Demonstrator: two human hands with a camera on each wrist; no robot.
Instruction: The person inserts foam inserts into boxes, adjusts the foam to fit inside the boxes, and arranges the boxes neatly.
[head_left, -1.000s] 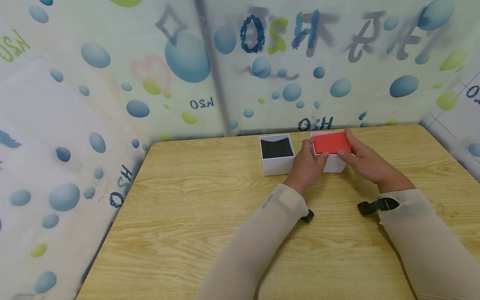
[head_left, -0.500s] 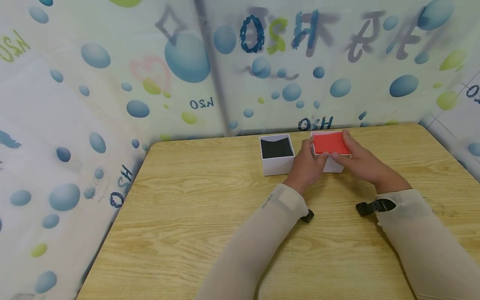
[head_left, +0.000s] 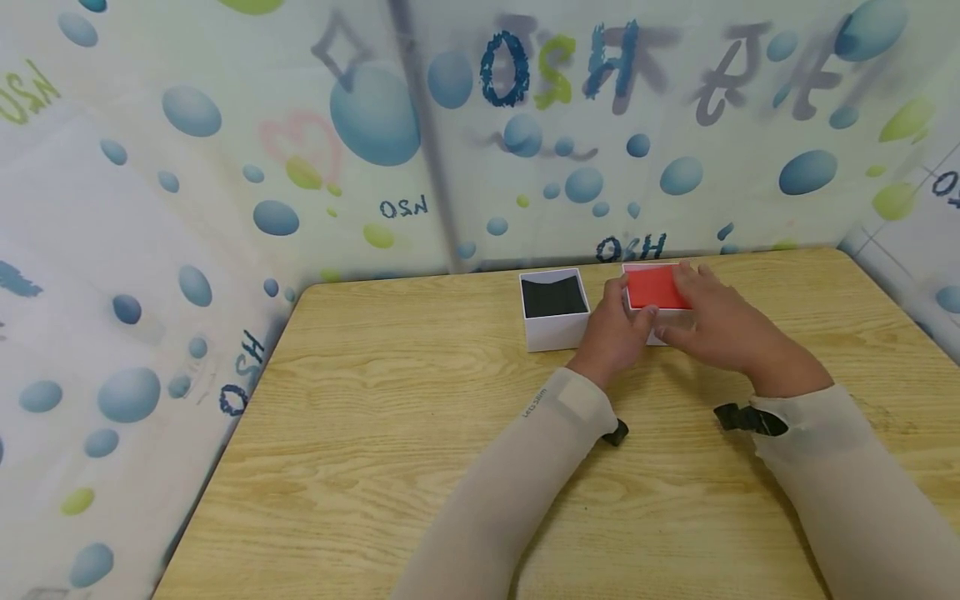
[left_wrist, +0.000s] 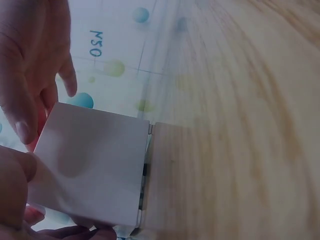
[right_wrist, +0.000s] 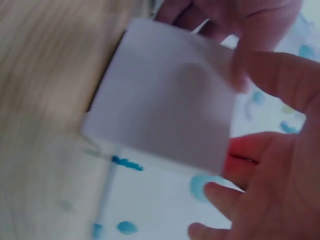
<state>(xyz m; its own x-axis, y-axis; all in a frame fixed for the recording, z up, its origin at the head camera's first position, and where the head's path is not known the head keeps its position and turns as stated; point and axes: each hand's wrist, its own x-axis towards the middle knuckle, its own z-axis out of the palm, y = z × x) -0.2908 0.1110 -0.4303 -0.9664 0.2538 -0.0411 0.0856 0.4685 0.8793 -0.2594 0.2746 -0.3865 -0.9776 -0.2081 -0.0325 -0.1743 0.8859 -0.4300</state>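
My left hand (head_left: pixel 611 333) grips the left side of a white box (left_wrist: pixel 95 160), its thumb at the front wall. A flat red rectangular piece (head_left: pixel 651 287) fills the top of that box. With fingers fairly straight, my right hand (head_left: pixel 723 325) lies over the right part of the red piece and hides its right end. In the right wrist view, those fingertips reach past the top edge of the box, and red shows just under them. Both wrist views show the plain white front of the box on the table.
Left of the hands stands a second white box (head_left: pixel 557 335) with a black insert (head_left: pixel 553 298) in its top. Both boxes are near the back edge of the wooden table (head_left: pixel 360 433). A patterned cloth (head_left: pixel 465 150) hangs right behind it.
My right hand has shifted from the right corner of the box to lie over the right part of the red piece. The left hand and both boxes stay in place.
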